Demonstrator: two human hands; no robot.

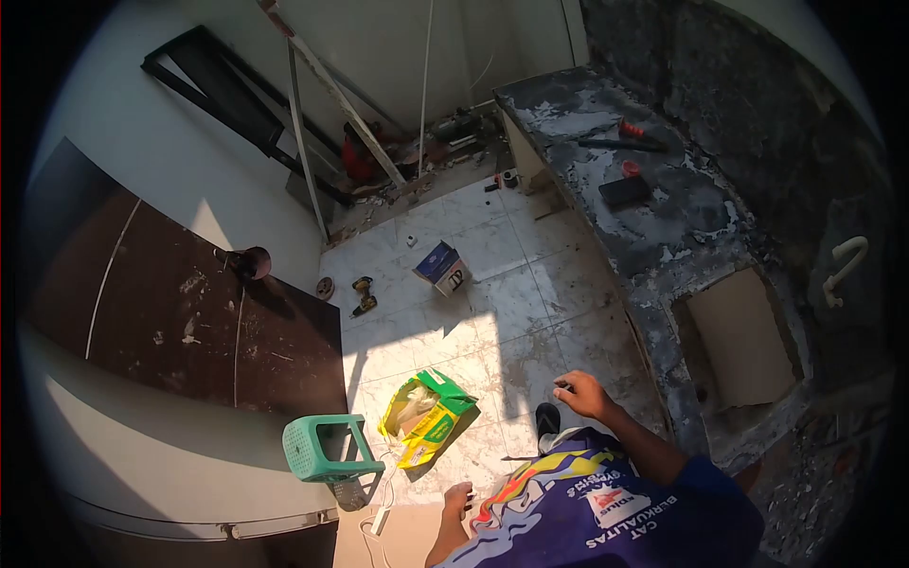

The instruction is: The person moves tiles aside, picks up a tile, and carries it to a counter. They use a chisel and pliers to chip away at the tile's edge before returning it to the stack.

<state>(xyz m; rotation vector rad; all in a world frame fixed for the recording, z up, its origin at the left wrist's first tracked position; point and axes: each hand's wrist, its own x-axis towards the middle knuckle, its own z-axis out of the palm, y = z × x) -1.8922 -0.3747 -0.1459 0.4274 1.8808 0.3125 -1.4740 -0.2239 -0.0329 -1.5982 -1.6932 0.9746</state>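
My right hand (585,394) is in front of my body, above the tiled floor, its fingers curled around something small and dark that I cannot make out. Low in the view, my left hand (458,498) hangs beside my shirt; its fingers are bent and partly hidden. The nearest thing to it is a yellow and green bag (437,428), open at the top, with pale material inside. Left of the bag a green plastic stool (305,449) lies tipped on its side. A white power strip (381,521) with a cable lies near my left hand.
A cordless drill (363,296) and a blue and white box (443,269) stand on the tiles. On the right runs a rough counter (606,232) with a black case (625,192) and a square cutout. A brown panel (189,312) is at left; debris and poles are at the back.
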